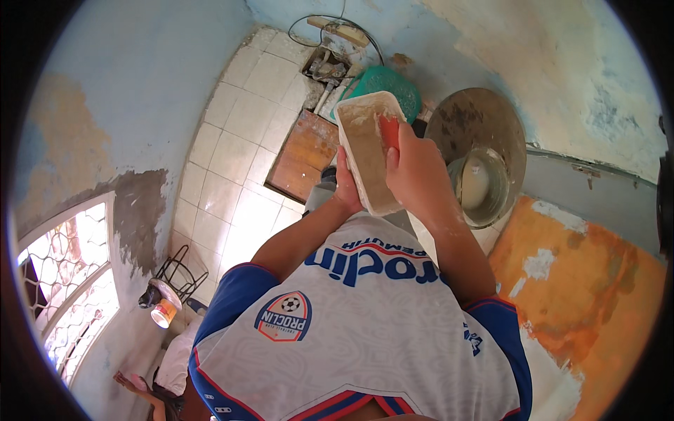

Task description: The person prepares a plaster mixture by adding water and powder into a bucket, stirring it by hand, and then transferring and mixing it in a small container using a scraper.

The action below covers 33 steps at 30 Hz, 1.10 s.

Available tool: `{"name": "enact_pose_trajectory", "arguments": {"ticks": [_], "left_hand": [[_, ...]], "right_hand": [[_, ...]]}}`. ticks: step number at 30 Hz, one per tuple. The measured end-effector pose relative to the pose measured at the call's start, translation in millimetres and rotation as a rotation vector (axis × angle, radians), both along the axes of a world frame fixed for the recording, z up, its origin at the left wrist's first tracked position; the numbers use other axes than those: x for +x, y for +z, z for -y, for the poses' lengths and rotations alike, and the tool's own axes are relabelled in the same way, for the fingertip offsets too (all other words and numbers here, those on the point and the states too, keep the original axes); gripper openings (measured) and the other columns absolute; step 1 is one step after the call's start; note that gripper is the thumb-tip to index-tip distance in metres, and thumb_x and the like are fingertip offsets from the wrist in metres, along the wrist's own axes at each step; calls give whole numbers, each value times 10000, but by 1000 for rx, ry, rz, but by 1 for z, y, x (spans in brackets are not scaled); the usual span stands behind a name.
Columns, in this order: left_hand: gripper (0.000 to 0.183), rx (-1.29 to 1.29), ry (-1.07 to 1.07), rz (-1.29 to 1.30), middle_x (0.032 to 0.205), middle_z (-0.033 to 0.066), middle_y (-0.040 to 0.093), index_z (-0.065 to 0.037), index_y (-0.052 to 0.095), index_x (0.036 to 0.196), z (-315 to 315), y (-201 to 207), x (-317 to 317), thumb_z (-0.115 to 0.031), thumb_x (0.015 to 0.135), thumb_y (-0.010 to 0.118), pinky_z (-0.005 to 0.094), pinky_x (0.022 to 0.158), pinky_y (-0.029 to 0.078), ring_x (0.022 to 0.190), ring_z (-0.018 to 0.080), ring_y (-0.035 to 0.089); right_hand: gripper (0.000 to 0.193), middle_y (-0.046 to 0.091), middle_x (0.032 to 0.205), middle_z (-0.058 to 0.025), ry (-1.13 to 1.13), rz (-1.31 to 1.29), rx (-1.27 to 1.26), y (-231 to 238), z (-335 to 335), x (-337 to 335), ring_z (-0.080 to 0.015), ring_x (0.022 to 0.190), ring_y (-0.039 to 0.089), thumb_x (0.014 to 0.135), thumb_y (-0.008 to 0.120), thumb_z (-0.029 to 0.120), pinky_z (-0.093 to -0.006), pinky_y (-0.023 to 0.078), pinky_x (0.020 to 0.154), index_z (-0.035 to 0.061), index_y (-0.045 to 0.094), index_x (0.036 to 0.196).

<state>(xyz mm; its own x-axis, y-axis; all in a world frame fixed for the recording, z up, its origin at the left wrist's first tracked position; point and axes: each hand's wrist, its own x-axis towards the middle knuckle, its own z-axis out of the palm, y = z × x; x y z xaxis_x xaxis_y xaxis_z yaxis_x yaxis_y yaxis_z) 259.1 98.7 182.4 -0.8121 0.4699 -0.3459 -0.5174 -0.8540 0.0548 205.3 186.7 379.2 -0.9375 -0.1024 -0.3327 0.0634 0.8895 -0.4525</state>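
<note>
My left hand point(345, 184) grips the side of a white rectangular tub point(343, 130), its fingers mostly hidden beneath. Wet greyish-beige plaster point(368, 165) coats the tub's inside. In my right hand point(419, 168) is a flat red scraper point(389, 132), dipped into the tub along its right wall. The scraper's lower end cannot be made out from here. Both hands are in front of my body, with the tub tilted between them. Pale smears mark my right forearm.
A bucket point(507, 179) with pale liquid stands at right by a large round dark pan point(467, 116). Beyond the tub are a green plastic item point(400, 88) and exposed pipes point(326, 95). A brown board point(302, 158) lies on the tiles. Another person's hand point(130, 382) shows lower left.
</note>
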Motion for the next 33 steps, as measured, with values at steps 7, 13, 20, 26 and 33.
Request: {"name": "enact_pose_trajectory", "arguments": {"ticks": [7,13,20,26,33], "left_hand": [[963,64,-20,-17,1504,152,488,-128,377,1545,1,-16,-5,-838,907,255,482,1129,417,1335,331,525],[922,-62,-7,-17,1483,157,510,-120,394,1534,0,-4,-14,-807,935,252,466,1117,433,1320,323,539],[922,-105,-69,-53,1573,116,405,-156,305,1584,-7,-7,-15,-810,936,254,490,1188,330,1414,323,426],[897,-113,-17,-98,1581,107,396,-171,293,1591,-3,-5,-19,-794,948,257,482,1196,314,1424,302,417],[844,-150,62,-161,1576,89,404,-172,311,1583,-2,4,-17,-753,971,286,456,1198,318,1425,284,417]], "right_hand": [[244,663,823,-298,3,-62,-62,17,-10,-1,-485,804,653,921,591,105,-551,514,711,-37,536,1112],[327,684,871,-288,-7,-26,8,8,-16,-2,-471,832,681,898,592,60,-546,547,746,-44,512,1197],[331,674,920,-301,6,-76,11,-30,-16,-9,-479,912,655,928,543,73,-554,515,797,-23,549,1245],[308,675,962,-290,95,-36,-55,-6,-16,-5,-476,938,647,930,519,61,-542,508,827,-16,575,1223],[367,679,960,-281,105,-56,-85,-16,-17,-1,-469,959,645,916,550,70,-533,506,850,-11,570,1273]]}}
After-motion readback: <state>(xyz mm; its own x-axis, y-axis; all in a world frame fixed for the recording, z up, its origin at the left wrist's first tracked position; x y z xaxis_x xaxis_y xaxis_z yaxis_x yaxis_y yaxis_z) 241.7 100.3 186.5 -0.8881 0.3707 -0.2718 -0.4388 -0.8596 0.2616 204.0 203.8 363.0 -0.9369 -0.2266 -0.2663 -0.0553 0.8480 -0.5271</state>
